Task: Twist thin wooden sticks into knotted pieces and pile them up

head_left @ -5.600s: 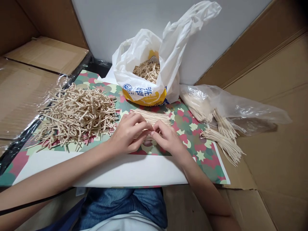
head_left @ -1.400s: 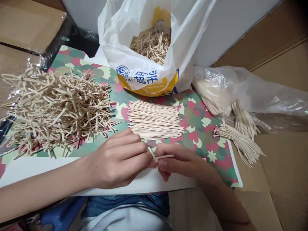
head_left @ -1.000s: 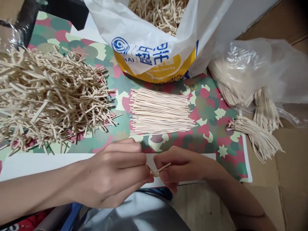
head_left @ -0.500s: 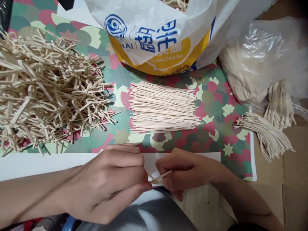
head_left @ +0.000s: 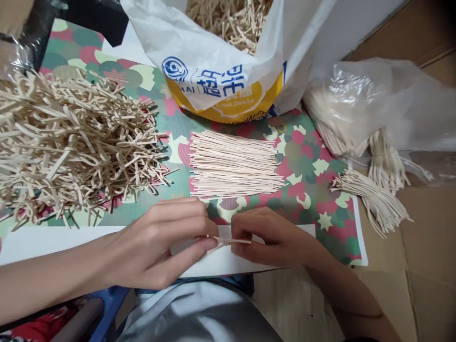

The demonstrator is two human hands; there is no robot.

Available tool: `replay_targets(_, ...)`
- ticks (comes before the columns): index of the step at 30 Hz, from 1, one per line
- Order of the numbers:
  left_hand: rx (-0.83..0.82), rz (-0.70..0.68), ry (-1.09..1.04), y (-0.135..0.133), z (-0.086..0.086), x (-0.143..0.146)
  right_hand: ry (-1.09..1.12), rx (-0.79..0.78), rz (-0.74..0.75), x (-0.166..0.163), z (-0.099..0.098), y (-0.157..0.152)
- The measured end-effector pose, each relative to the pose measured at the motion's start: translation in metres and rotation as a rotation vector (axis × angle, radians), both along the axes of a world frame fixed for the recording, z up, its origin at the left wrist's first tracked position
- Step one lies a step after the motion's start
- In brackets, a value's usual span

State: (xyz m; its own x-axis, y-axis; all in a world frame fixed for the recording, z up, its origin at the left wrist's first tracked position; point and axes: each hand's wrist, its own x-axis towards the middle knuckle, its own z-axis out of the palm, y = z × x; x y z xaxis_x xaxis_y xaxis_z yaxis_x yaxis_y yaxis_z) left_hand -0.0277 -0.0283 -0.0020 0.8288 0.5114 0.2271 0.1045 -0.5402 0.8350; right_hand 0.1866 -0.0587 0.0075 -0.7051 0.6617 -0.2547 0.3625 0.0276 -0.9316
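Observation:
Between both hands, over the white paper (head_left: 149,240) at the table's near edge, is a thin pale strip (head_left: 224,241), looped or crossed on itself. My left hand (head_left: 167,244) is closed, pinching one side between thumb and fingers. With curled fingers, my right hand (head_left: 270,237) grips the other side; one end lies across its fingertips. Just beyond the hands lies a neat row of straight pale strips (head_left: 235,164). To the left, a large heap of knotted, looped strips (head_left: 78,147) spreads over the patterned cover.
A white and yellow plastic bag (head_left: 221,80), holding more pale strips, stands at the back. On the right are a clear bag of strips (head_left: 338,109) and tied bundles (head_left: 372,199) on cardboard. A black object (head_left: 110,21) is at the back left; a blue frame (head_left: 110,308) shows below.
Both hands have risen slightly from the near edge, still holding the strip. The strip's crossing looks pulled closer together. The camera view has shifted, showing more of the bag's contents.

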Motion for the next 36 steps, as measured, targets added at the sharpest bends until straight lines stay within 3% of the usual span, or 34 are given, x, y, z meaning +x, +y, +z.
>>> replay_targets(5,0.278,0.105,0.006,0.001,0.003,-0.004,-0.085,-0.005,-0.07,0.013,0.007,0.006)
replay_targets(8,0.419,0.131,-0.009,0.002,0.005,-0.007,-0.148,-0.021,-0.278,0.022,0.003,0.012)
replay_targets(17,0.676,0.293,-0.019,-0.005,0.019,-0.018,0.031,0.226,-0.545,0.025,-0.011,0.022)
replay_targets(23,0.795,0.369,0.021,-0.014,0.035,-0.041,-0.011,0.302,-0.525,0.018,-0.005,0.023)
replay_targets(28,0.899,0.48,0.077,-0.014,0.059,-0.068,-0.114,0.401,-0.487,0.015,0.004,0.021)
replay_targets(34,0.93,0.702,0.132,0.023,0.074,-0.107,-0.207,0.485,-0.426,0.015,0.01,0.025)
replay_targets(36,0.89,0.694,0.241,0.037,0.077,-0.118,-0.229,0.505,-0.415,0.016,0.013,0.027)
